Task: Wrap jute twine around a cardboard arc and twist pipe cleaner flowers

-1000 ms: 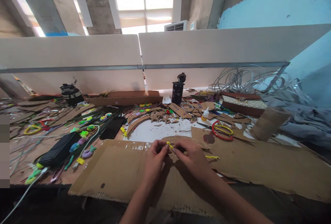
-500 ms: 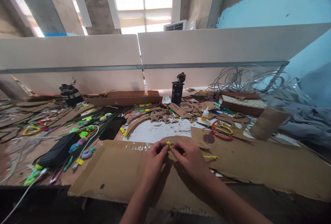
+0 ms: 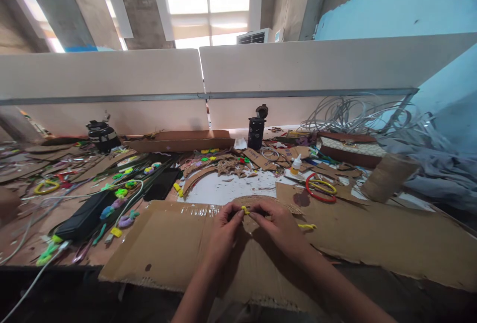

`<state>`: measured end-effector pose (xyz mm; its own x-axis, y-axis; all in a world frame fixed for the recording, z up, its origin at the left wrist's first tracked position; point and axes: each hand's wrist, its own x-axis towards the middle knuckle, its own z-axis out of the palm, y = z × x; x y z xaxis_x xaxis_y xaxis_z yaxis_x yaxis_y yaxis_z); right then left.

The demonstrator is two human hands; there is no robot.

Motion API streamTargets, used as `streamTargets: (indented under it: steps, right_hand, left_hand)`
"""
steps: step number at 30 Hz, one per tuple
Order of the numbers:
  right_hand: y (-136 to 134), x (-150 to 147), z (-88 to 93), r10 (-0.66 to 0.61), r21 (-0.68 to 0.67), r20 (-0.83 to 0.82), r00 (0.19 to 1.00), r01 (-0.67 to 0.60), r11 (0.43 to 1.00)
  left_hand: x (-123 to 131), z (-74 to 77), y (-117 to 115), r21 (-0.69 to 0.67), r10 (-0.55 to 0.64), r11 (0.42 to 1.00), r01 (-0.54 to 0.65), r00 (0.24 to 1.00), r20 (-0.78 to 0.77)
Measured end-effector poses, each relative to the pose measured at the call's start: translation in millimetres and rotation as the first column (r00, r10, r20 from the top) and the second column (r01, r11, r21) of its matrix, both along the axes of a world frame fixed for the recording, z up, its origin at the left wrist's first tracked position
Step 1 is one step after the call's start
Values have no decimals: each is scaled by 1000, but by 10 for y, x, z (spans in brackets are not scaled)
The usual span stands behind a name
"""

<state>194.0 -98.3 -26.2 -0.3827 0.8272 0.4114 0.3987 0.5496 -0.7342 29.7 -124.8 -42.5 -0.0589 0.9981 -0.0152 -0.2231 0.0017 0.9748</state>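
Between the fingertips of both hands is a small twisted piece of yellow pipe cleaner. My left hand pinches its left side with thumb and forefinger. On the other side, my right hand grips it in the same pinch, the remaining fingers curled. Both hands are just above a large sheet of brown cardboard. Another yellow fuzzy length sticks out beyond my right hand; whether it joins the held piece is hidden. Behind my fingers lies a curved cardboard piece.
Scissors with red and yellow handles and a small glue bottle are at the right. A black case, a white cable and colourful fuzzy pieces lie left. A dark bottle, cardboard scraps and a cardboard roll stand farther back.
The yellow piece between my fingertips has turned from a small upright loop to a more sideways twist. My right fingers have shifted slightly; both hands keep their place.
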Motion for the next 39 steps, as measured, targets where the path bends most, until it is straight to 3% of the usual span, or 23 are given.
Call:
streamTargets:
  steps: [8,15,23,32,39]
  right_hand:
    - [39,71,13,1,-1,25,1000,-1,1000]
    - [-61,51,36,-166,201,26,986,158,967]
    - [-164,-36,-16,-173,148,11,985,170,974]
    - [-295,32,67,-222,133,-14,975,222,966]
    - [-451,240,38,-255,-49,-49,966,252,966]
  left_hand:
    - [0,69,-56,-10,-51,999,50,996,-76]
    - [24,-6,25,48,55,998,-51,993,-106]
    - [82,39,-48,42,80,996,-77,994,-77]
    - [53,94,-72,305,69,951,50,928,-366]
    - [155,128,-144,311,-11,927,211,843,-537]
